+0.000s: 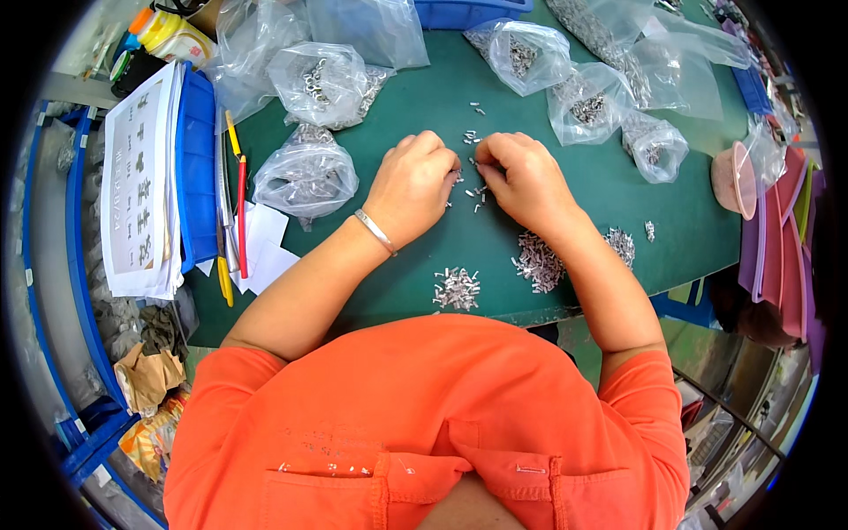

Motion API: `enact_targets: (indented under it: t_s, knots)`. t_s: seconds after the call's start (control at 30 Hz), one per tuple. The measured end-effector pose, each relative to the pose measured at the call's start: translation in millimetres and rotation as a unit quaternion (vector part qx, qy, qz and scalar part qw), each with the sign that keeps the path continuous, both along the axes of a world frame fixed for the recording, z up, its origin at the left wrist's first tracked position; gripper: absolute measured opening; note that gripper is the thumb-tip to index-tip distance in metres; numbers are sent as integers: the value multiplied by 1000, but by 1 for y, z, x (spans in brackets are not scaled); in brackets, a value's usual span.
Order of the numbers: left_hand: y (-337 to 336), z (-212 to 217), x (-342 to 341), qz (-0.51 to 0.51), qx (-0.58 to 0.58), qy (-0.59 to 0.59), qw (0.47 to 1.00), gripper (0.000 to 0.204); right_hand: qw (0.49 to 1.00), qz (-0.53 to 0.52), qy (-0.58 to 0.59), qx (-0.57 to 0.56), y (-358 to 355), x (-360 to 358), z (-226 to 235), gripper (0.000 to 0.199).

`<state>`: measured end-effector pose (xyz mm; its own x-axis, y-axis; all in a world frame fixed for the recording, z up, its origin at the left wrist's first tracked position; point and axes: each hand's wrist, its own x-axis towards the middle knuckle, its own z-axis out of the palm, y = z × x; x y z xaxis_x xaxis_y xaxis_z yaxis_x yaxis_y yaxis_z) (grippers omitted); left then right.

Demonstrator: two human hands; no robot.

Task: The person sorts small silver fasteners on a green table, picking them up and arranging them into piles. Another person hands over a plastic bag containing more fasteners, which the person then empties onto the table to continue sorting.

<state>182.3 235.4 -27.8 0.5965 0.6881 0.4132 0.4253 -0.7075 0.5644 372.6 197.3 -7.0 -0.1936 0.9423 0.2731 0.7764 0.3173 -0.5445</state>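
Note:
On the green table, my left hand (413, 187) and my right hand (528, 184) face each other a short gap apart, fingers curled in and thumbs toward the middle. Both look closed in a pinch; whatever they hold is too small to make out. Between and just beyond them lie scattered small silvery metal pieces (471, 138). Nearer my body is a loose pile of the same sort of metal pieces (457, 289). A larger, darker pile of small metal parts (538, 262) lies by my right forearm, with another small pile (620, 246) on its other side.
Open plastic bags of metal parts stand at the left (306, 177) and far right (590, 104). A blue tray (196, 168) with papers, a red pencil (242, 216) and a yellow-handled tool (224, 281) line the left edge. A pink cup (735, 181) sits at the right edge.

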Motion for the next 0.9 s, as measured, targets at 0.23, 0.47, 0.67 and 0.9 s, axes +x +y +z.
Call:
enact_targets:
  t_s: [0.23, 0.47, 0.67, 0.9]
  knots:
    - [0, 5, -3, -4, -28, 1, 1000, 13, 999, -12, 8, 29, 1, 0, -5, 9]
    - [2, 7, -7, -9, -7, -6, 1000, 11, 999, -25, 46, -12, 0, 1, 0, 11]
    - [4, 1, 10, 15, 26, 64, 997, 11, 995, 18, -82, 62, 5, -5, -4, 13]
    - [5, 1, 11, 21, 21, 2, 1000, 11, 1000, -16, -3, 16, 3, 0, -1, 15]
